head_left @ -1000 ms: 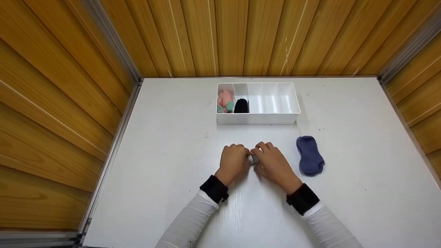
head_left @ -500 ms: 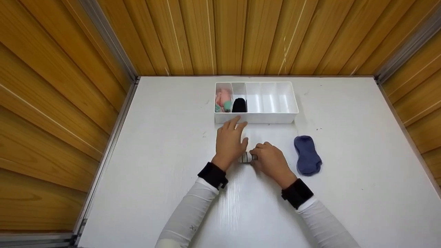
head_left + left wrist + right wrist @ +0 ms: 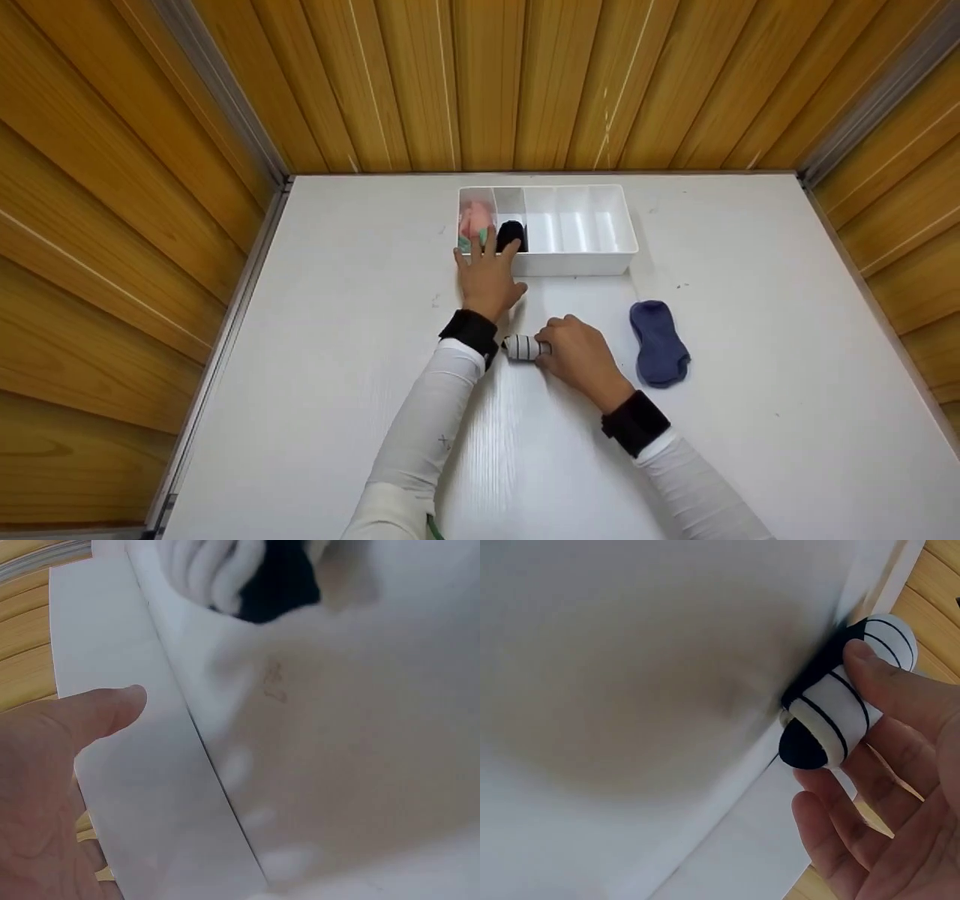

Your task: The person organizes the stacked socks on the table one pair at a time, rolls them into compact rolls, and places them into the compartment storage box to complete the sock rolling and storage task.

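Note:
My right hand (image 3: 585,358) pinches a rolled striped sock (image 3: 521,347) over the middle of the table. In the right wrist view the sock (image 3: 840,701) is white with dark lines and a dark end, held between the thumb and fingers (image 3: 877,772). My left hand (image 3: 486,283) is spread, holding nothing, at the front wall of a white divided box (image 3: 581,265). Its fingertips overlap the box's front rim at the left compartments. In the left wrist view the left thumb (image 3: 105,712) lies in front of the box wall (image 3: 97,630).
A pink and green sock (image 3: 474,217) lies in the box's leftmost compartment, and a black sock (image 3: 511,232) sits in the one beside it. A blue sock (image 3: 658,345) lies flat on the white table (image 3: 337,337) to the right. Wooden walls (image 3: 484,90) enclose the table.
My left hand has let go of the striped sock and moved forward to the box, its fingers spreading. The right hand has kept the sock, shifting slightly left in view.

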Tool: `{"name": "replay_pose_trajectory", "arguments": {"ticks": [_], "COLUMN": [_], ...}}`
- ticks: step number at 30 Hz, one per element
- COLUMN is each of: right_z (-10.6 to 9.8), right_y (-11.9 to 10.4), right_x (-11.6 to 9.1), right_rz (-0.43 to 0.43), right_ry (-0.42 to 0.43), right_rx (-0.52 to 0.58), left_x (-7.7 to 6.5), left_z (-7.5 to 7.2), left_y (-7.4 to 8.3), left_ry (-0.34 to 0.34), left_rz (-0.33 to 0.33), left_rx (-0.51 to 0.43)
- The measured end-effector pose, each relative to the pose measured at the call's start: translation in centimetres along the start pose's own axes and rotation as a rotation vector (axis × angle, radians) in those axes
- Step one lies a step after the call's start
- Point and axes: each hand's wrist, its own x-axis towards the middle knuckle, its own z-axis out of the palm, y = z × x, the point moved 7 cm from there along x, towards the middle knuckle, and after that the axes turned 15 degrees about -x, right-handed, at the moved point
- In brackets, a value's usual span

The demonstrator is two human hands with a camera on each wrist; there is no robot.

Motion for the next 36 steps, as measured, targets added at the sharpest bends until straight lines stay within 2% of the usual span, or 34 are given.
{"name": "replay_pose_trajectory", "arguments": {"ticks": [6, 10, 16, 22, 25, 30, 33, 36], "right_z": [-0.1, 0.2, 0.8, 0.4, -1.0, -3.9, -4.9, -5.6], "right_y": [-0.9, -1.0, 0.5, 3.8, 5.8, 8.5, 9.6, 10.5], "right_x": [0.4, 0.6, 0.5, 1.3, 2.2, 4.3, 6.1, 8.0], "right_rz": [-0.05, -0.055, -0.012, 0.074, 0.153, 0.264, 0.314, 0.373], "right_ry": [0.003, 0.004, -0.019, -0.048, 0.027, 0.229, 0.305, 0.33], "right_rx": [-0.117, -0.125, -0.037, 0.122, 0.192, 0.283, 0.258, 0.21], "left_x": [0.4, 0.4, 0.9, 1.3, 1.4, 1.5, 1.6, 1.5], "left_z": [-0.3, -0.2, 0.0, 0.2, 0.1, 0.4, 0.4, 0.2], "left_y": [-0.3, -0.5, -0.2, 0.3, 0.4, 0.5, 0.4, 0.7], "left_ry": [0.037, 0.066, 0.068, 0.032, 0.049, 0.044, 0.033, 0.024], "left_rz": [0.02, 0.013, 0.019, 0.0, 0.005, 0.012, 0.007, 0.006], "left_rx": [-0.035, -0.062, -0.083, -0.088, -0.081, -0.085, -0.076, -0.057]}}
